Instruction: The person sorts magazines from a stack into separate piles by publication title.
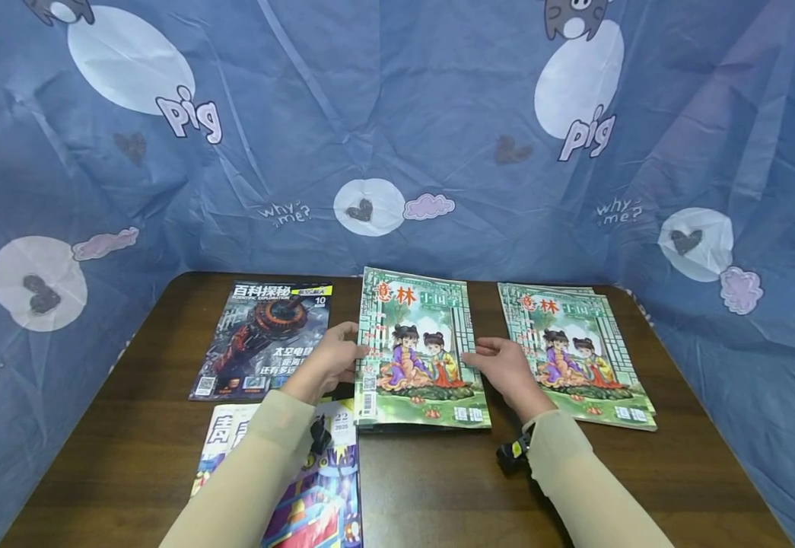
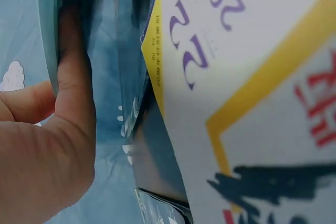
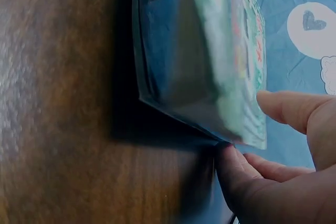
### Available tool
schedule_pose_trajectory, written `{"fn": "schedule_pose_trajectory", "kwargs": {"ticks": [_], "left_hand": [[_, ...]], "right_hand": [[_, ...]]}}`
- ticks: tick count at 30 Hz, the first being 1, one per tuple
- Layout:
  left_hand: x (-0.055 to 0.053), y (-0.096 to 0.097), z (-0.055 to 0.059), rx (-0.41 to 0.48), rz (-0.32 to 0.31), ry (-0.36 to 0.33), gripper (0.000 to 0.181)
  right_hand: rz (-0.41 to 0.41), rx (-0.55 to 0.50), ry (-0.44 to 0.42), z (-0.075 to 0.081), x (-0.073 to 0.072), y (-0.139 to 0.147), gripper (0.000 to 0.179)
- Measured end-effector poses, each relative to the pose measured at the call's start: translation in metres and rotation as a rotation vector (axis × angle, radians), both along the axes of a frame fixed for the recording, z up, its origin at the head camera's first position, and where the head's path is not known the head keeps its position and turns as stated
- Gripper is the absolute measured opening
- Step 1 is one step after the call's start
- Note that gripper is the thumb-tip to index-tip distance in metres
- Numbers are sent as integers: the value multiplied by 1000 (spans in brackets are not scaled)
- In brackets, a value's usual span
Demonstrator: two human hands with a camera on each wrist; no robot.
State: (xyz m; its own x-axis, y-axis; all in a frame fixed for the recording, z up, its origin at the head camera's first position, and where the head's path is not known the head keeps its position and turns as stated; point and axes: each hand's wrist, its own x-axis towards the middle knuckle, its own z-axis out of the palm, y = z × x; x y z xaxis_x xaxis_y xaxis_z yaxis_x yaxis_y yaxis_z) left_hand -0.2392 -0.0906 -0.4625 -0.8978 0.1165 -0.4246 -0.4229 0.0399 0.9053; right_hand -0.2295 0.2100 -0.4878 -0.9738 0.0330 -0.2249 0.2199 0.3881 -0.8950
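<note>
A green magazine (image 1: 419, 342) with two cartoon figures on its cover is held between my two hands at the table's middle. My left hand (image 1: 329, 359) grips its left edge; in the left wrist view the magazine's pale edge (image 2: 47, 30) runs between thumb and fingers. On the opposite side my right hand (image 1: 507, 373) pinches the right edge, thumb on the cover and fingers below, as the right wrist view shows. Beneath the green cover a dark blue surface (image 3: 163, 40) appears there, with a dark shadow beside it on the wood.
Matching green magazines (image 1: 578, 358) lie stacked at the right. A dark space-themed magazine (image 1: 260, 342) lies at the back left. In front of it are colourful magazines (image 1: 322, 472), partly covered by my left forearm. Blue printed cloth (image 1: 383, 137) stands behind the brown table (image 1: 431, 495).
</note>
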Motion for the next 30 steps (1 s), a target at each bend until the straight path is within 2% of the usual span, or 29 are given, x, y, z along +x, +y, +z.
{"fn": "schedule_pose_trajectory", "kwargs": {"ticks": [15, 22, 30], "left_hand": [[-1, 8, 6, 39, -24, 8, 56], [-2, 17, 9, 91, -35, 22, 49], [-2, 31, 10, 101, -69, 41, 58]], "right_hand": [[34, -121, -69, 11, -2, 19, 73], [15, -136, -64, 15, -1, 30, 75], [-4, -130, -53, 15, 2, 48, 83]]}}
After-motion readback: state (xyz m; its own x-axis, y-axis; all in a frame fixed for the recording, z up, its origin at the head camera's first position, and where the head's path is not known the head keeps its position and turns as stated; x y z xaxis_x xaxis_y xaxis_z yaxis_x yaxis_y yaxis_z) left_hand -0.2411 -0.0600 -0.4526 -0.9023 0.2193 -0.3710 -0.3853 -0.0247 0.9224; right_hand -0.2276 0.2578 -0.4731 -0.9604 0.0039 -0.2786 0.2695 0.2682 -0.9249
